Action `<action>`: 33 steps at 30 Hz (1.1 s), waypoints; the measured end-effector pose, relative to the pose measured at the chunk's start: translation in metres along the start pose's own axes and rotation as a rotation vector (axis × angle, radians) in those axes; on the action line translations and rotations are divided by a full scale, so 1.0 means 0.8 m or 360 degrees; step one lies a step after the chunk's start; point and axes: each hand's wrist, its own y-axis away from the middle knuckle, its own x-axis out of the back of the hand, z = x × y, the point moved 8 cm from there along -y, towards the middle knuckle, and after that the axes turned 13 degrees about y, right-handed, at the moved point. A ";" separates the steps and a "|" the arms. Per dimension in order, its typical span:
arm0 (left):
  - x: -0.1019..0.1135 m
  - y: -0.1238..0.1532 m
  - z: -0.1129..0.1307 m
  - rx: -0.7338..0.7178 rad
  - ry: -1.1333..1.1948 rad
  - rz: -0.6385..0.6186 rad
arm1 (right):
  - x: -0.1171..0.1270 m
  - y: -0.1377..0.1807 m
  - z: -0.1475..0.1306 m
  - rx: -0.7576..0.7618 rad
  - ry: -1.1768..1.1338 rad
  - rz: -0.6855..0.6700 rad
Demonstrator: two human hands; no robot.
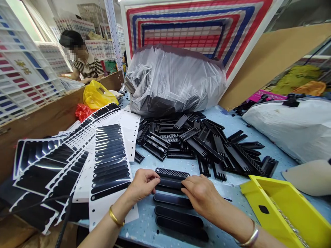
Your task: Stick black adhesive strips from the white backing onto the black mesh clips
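Note:
My left hand and my right hand are at opposite ends of a long black strip with rounded ends, fingertips closed on it. Whether it is a loose sticker or lies on a plastic bar cannot be made out. Just beyond it lies a black bar with a mesh-patterned face. Nearer to me, several smooth black bars rest in a row on the blue table. Left of my left hand, a white sheet carries a column of glossy black stickers.
Black plastic bars are heaped beyond my hands, before a large plastic bag. A yellow bin holding small metal pieces stands at right. More sticker sheets overlap at left. Another person sits behind the wooden board.

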 end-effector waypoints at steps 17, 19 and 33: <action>-0.001 -0.002 -0.003 0.0075 -0.0136 0.0073 | -0.006 -0.002 0.004 0.0011 -0.0162 0.0019; -0.005 -0.001 0.002 -0.0001 -0.0238 0.0088 | -0.010 -0.002 0.005 -0.0018 -0.0192 -0.0002; -0.004 0.000 0.002 -0.0051 -0.0359 0.0156 | -0.007 0.000 0.018 -0.0103 -0.0509 -0.0019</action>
